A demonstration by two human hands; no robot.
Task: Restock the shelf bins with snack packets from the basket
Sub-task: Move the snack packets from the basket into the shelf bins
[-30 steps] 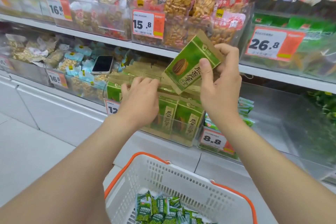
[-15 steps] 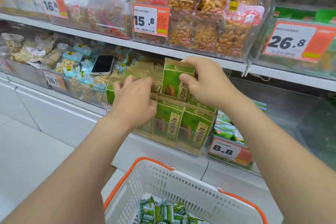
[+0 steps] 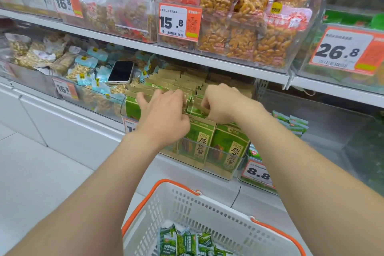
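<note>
A clear shelf bin [image 3: 232, 172] on the lower shelf holds rows of green and tan snack packets [image 3: 199, 145] standing upright. My left hand [image 3: 164, 114] lies over the left rows, fingers spread and pressing the packet tops. My right hand [image 3: 222, 104] has its fingers curled round the top of a packet in the middle rows. Below, a white basket [image 3: 187, 210] with an orange rim holds several small green and white packets [image 3: 187, 241].
A phone [image 3: 121, 71] lies on the nut packets in the bin to the left. Price tags 15.8 [image 3: 179, 22] and 26.8 [image 3: 345, 51] hang on upper bins. A bin tagged 8.8 [image 3: 256, 173] sits to the right, beside a nearly bare clear bin [image 3: 332, 131].
My right hand brought the lifted green packet down into the bin's rows and now grips its top there. My left hand stayed pressed on the left rows.
</note>
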